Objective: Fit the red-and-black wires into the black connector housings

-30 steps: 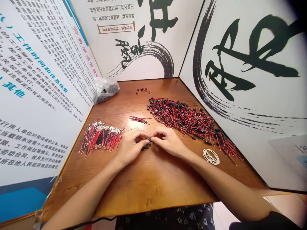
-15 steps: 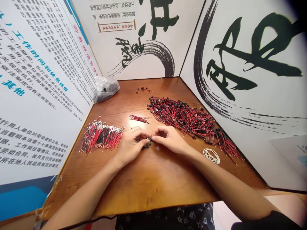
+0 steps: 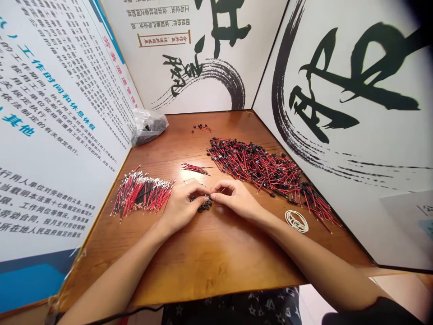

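My left hand (image 3: 187, 198) and my right hand (image 3: 232, 196) meet over the middle of the table, thumbs and forefingers pinched together. Between the left fingertips there seems to be a small black connector housing, mostly hidden by the fingers. The right fingertips press close against it; what they pinch is too small to make out. Under the hands lies a small heap of black connector housings (image 3: 204, 206). To the left is a bundle of red and black wires with pale ends (image 3: 144, 192). Just beyond the hands lie a few loose red and black wires (image 3: 195, 169).
A large pile of red wires with black connectors (image 3: 253, 164) spreads along the right panel. White rings or bands (image 3: 297, 221) lie near my right forearm. A clear plastic bag with dark parts (image 3: 149, 127) sits at the back left. Printed panels enclose the wooden table (image 3: 209, 257).
My right fingertips have closed in a little on the left ones. The view has shifted slightly; the piles lie as before.
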Motion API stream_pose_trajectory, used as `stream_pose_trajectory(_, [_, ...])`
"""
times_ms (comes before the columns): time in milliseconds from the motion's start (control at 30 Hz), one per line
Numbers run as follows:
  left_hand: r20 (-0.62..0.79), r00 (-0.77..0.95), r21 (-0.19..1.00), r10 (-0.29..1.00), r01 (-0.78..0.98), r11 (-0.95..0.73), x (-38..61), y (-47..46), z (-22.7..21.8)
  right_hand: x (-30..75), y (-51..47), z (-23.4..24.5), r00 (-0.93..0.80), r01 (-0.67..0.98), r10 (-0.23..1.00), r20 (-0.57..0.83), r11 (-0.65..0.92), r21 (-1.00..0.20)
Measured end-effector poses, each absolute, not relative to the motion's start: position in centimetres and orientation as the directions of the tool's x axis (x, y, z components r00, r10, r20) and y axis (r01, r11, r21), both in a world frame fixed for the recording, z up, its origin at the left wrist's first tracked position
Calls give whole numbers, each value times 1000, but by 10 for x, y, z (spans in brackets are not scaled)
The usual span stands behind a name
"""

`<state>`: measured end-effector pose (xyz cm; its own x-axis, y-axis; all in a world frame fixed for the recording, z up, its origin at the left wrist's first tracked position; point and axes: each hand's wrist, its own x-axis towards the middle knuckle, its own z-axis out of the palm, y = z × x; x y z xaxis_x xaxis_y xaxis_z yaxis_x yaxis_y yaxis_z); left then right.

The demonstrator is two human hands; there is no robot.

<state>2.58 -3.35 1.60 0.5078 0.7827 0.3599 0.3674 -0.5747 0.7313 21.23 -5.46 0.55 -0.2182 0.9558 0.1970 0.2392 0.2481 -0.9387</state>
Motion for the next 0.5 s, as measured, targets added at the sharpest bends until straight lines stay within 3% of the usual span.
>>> stream_pose_trajectory(133, [366,496,753,787,339,-564,22,-28,19,216,-53,13,-294,247,946,139,215,-945])
stream_pose_trajectory(333, [350,447,796,823,321,-513,17,-21,23,231,-47,8,-275,297,957,94,177,-938])
stream_pose_trajectory(500, [351,452,784,820,337,-521,16,-21,24,237,-45,8,-323,396,942,93,223,-891])
